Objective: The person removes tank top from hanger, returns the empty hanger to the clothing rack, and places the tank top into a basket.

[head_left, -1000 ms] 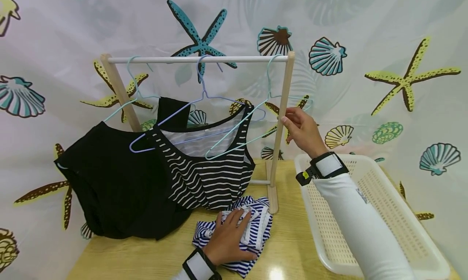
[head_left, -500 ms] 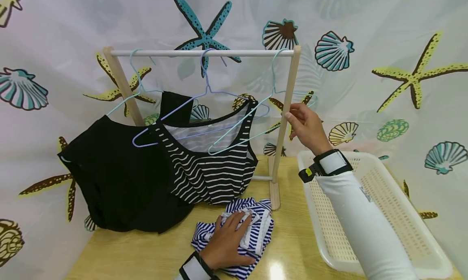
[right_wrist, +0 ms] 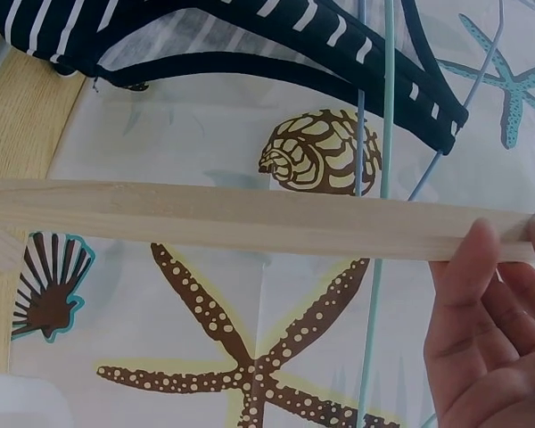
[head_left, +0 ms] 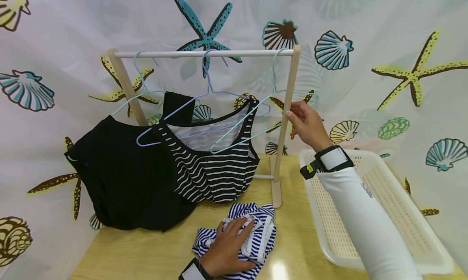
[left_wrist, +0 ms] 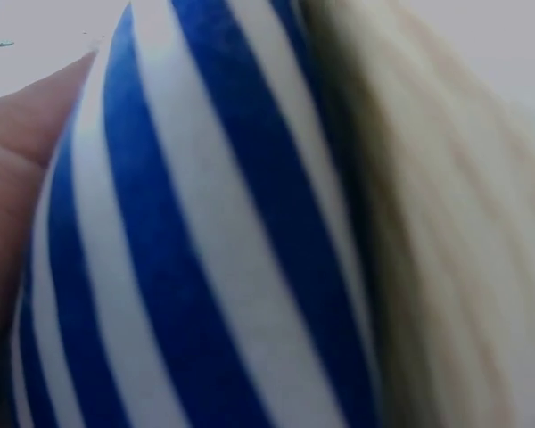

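My left hand [head_left: 227, 249] lies with fingers spread on a folded blue-and-white striped garment [head_left: 262, 231] on the table. In the left wrist view its stripes fill the middle, blurred, with part of a finger at the left. My right hand [head_left: 306, 123] grips the right wooden post of a small clothes rack [head_left: 281, 150], thumb in front and fingers behind. On the rack hang a black garment [head_left: 128, 170] at the left and a black-and-white striped tank top [head_left: 219, 174] on a purple hanger [head_left: 186, 105]. A mint hanger [head_left: 239, 127] without clothing hangs at the right end.
Right of the rack, a white perforated plastic basket [head_left: 336, 239] stands on the wooden table [head_left: 146, 255], partly under my right forearm. A curtain [head_left: 365, 11] printed with shells and starfish hangs close behind the rack.
The striped garment and my left hand have slid slightly towards me, away from the tank top. The rack's left end has shifted a little to the right. My right hand stays on the post.
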`<act>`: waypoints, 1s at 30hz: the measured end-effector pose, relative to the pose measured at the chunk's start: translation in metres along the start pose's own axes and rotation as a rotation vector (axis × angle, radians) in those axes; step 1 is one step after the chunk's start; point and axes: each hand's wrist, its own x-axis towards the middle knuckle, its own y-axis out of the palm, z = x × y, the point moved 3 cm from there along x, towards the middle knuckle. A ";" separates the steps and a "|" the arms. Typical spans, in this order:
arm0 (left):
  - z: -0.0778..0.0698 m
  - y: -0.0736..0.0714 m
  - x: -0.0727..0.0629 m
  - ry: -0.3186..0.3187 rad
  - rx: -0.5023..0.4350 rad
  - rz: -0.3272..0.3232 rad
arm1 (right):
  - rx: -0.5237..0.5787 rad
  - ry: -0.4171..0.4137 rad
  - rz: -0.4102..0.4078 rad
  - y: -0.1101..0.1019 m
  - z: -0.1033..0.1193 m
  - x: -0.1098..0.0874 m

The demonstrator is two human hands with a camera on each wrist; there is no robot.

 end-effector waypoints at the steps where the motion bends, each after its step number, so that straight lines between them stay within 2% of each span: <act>1: 0.000 0.000 0.000 -0.002 -0.004 -0.005 | 0.002 0.000 0.002 0.001 0.001 0.001; 7: 0.001 0.001 -0.001 -0.023 -0.027 -0.008 | 0.016 0.003 0.024 0.002 0.005 0.001; 11: 0.000 0.003 -0.003 -0.013 -0.027 -0.013 | -0.012 0.034 0.021 -0.002 0.004 -0.003; 14: 0.002 0.003 -0.001 -0.001 -0.021 -0.031 | -0.068 0.070 0.021 -0.008 0.004 -0.006; 17: 0.003 0.001 0.001 0.005 -0.040 -0.037 | -0.160 0.101 0.066 -0.015 0.005 -0.014; 20: 0.004 0.001 -0.001 -0.007 -0.079 -0.017 | -0.288 0.106 0.157 -0.022 0.005 -0.031; 24: 0.004 0.004 -0.003 -0.010 -0.093 0.022 | -0.455 0.115 0.266 -0.036 0.001 -0.065; 30: 0.006 -0.011 -0.002 -0.030 -0.103 0.047 | -0.617 0.152 0.358 -0.055 -0.009 -0.105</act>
